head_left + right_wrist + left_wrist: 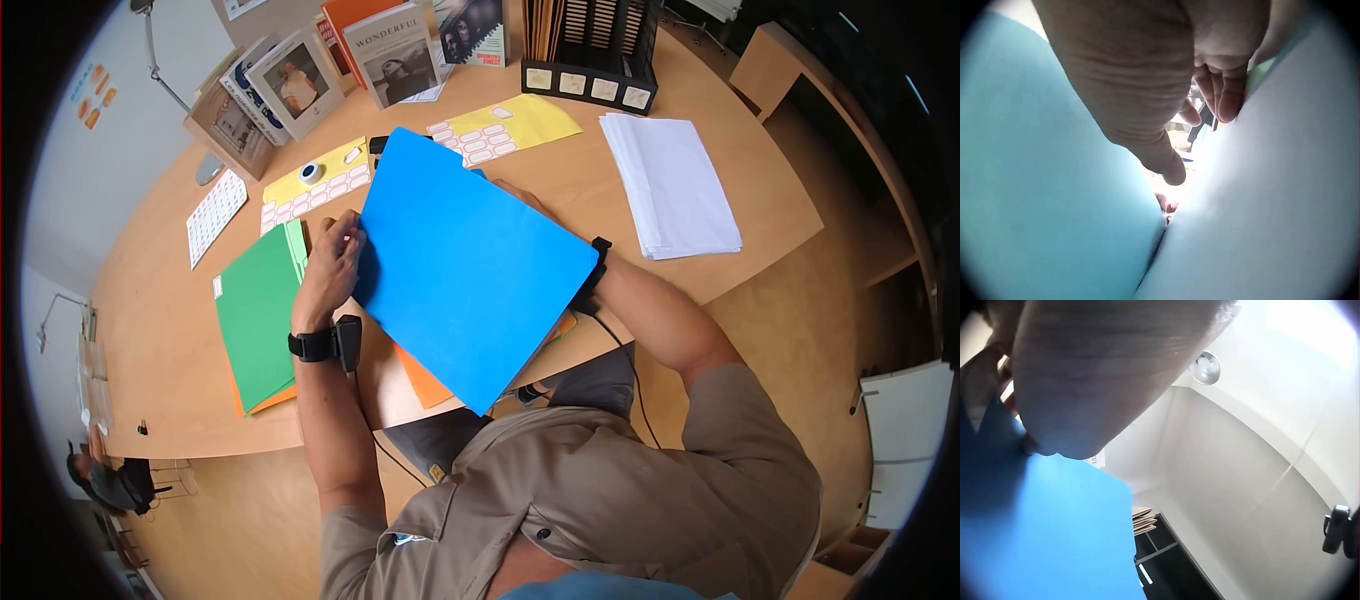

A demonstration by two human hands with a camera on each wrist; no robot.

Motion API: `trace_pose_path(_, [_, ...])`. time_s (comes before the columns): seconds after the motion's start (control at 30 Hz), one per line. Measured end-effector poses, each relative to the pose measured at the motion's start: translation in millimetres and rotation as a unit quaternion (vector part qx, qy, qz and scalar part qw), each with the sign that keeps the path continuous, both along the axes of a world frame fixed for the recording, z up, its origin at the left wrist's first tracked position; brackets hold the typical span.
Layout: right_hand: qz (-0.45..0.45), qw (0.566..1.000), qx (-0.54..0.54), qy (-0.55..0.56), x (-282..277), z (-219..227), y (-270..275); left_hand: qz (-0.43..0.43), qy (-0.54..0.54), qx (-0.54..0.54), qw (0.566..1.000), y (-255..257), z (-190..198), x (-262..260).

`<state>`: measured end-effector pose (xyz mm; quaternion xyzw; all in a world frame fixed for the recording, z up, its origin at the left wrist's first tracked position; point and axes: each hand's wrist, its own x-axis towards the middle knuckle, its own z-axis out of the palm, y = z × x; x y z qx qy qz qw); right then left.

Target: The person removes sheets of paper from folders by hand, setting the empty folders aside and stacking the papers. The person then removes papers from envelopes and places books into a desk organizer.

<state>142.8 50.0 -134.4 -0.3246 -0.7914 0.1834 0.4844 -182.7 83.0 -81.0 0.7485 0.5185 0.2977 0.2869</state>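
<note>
A blue folder (pixel 470 270) stands tilted over the front of the desk, its broad cover turned up. At its left edge, my left hand (pixel 335 260) grips it with bent fingers; the left wrist view shows the blue card (pixel 1072 531) against that hand. My right hand (pixel 525 198) is mostly hidden behind the folder. From the right wrist, this hand (pixel 1166 81) reaches between a blue cover (pixel 1054 156) and a pale sheet-like surface (pixel 1279 187), thumb apart and fingers extended along the pale side. Orange folders (pixel 420 378) lie under the blue one.
Green folders (pixel 255 315) lie at left over an orange one. Yellow sheets with labels (pixel 520 125) and a small white round object (pixel 311 173) lie behind. Books (pixel 390 60) and a black file rack (pixel 590 85) stand at the back; white paper (pixel 670 190) lies right.
</note>
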Motion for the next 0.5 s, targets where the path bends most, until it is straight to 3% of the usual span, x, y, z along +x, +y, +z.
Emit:
trace_pose_path(0.1, [0.007,0.994,-0.095,-0.049,2,25,-7,0.021,0.008,0.006,1.0,0,11,2])
trace_pose_path(0.17, [0.004,0.972,-0.236,0.017,1,27,-5,0.04,-0.045,-0.053,0.997,-7,25,6])
trace_pose_path(0.2, [0.004,0.972,-0.236,0.017,2,26,-5,0.06,-0.095,-0.112,0.987,-9,30,7])
trace_pose_path(0.27, [-0.052,0.987,-0.149,-0.019,2,23,-4,0.046,-0.131,-0.115,0.984,-3,19,-1])
trace_pose_path(0.33, [-0.049,0.983,-0.174,0.013,0,25,-2,-0.029,-0.143,-0.007,0.989,11,5,-8])
trace_pose_path(0.5, [0.0,0.964,-0.245,0.1,-4,31,-4,0.03,-0.045,0.133,0.99,18,-10,3])
